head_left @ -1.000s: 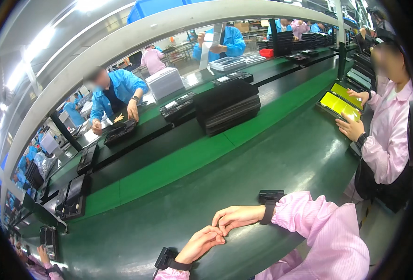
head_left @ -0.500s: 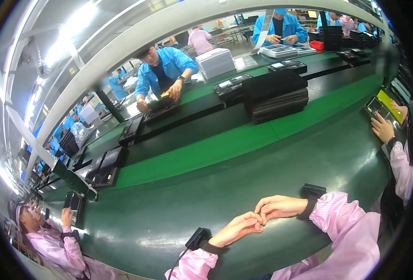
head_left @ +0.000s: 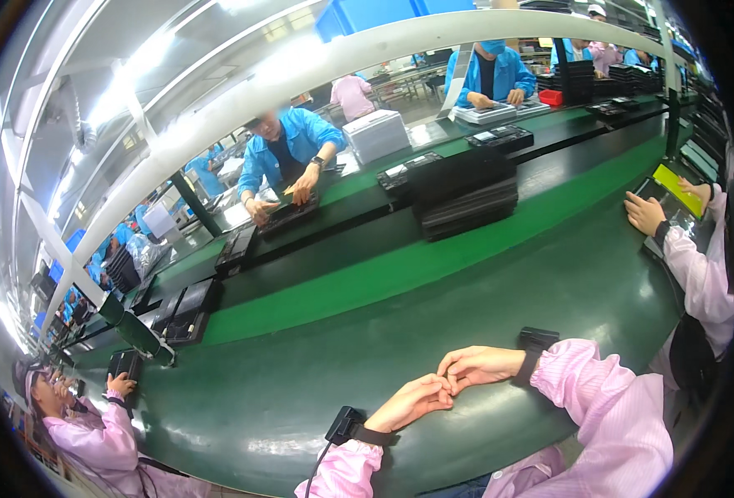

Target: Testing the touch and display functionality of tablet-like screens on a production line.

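My left hand (head_left: 417, 402) and my right hand (head_left: 481, 367) meet at the fingertips above the near part of the dark green worktable (head_left: 300, 398). Their fingers are curled and pressed together, and no object shows between them. Each wrist wears a black strap with a small black box: one box (head_left: 346, 424) on the left, another box (head_left: 538, 338) on the right. A cable hangs from the left one. Pink striped sleeves cover both my forearms.
A blurred stack of black trays (head_left: 467, 195) stands on the bright green belt (head_left: 334, 295) ahead. Black cases (head_left: 191, 311) lie beyond at left. A blue-jacketed person (head_left: 288, 158) works opposite. Pink-sleeved co-workers sit at both sides, the right one holding a yellow-green panel (head_left: 678, 189).
My view has tilted and shifted slightly. The tray stack has moved left along the belt. The right co-worker's hand has shifted on the panel's case. My hands stay together.
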The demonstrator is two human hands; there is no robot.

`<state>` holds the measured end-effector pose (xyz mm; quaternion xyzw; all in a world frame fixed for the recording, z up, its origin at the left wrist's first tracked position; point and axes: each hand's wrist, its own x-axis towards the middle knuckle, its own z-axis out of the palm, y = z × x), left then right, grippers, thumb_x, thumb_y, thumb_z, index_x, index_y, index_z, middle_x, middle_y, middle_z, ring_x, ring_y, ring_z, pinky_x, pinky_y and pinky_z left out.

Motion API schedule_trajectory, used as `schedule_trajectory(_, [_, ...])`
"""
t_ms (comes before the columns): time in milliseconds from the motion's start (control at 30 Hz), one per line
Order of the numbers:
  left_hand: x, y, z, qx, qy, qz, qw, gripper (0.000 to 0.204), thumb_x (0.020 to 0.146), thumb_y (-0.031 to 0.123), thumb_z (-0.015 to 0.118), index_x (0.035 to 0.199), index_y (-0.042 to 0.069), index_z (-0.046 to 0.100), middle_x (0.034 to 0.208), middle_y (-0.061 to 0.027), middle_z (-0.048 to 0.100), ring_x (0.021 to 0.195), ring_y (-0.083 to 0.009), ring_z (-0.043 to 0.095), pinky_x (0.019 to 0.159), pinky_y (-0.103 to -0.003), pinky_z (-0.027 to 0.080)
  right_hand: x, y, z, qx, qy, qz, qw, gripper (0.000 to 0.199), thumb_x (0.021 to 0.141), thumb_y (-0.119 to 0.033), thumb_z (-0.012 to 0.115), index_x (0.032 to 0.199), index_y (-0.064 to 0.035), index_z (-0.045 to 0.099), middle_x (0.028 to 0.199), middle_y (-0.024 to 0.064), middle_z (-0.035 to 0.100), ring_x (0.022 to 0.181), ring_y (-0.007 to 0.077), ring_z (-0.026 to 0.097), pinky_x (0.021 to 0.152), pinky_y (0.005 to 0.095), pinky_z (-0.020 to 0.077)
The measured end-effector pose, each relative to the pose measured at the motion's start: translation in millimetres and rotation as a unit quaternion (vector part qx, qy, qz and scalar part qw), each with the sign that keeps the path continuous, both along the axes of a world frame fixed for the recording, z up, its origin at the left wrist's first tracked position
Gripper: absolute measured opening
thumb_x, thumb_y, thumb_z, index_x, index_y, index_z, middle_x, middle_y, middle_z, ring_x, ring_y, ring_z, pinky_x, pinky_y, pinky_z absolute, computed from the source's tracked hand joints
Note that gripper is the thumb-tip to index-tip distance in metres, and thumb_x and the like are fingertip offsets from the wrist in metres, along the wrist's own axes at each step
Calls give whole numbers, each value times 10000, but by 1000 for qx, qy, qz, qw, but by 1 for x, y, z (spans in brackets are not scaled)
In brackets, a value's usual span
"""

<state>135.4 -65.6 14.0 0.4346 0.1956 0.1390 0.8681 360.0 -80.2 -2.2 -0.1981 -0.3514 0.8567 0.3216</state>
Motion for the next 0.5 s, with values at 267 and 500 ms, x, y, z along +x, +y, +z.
schedule_trajectory(267, [12, -36, 47, 291, 71, 61, 952, 112, 924, 84, 479, 976, 11, 546, 848, -47, 564, 787, -121, 541, 788, -264, 444, -7, -4, 5, 30, -4, -27, 999, 234, 926, -102, 467, 1119, 27, 502, 927, 117, 595, 919, 194, 595, 907, 335, 464])
schedule_trajectory(500, [26, -81, 164, 637, -140, 80, 754, 128, 774, 146, 675, 809, 108, 557, 708, -21, 556, 639, -186, 539, 589, -278, 409, -5, -3, 12, 32, -30, 23, 999, 267, 948, -141, 457, 1159, 20, 470, 947, 137, 608, 927, 190, 596, 910, 330, 457])
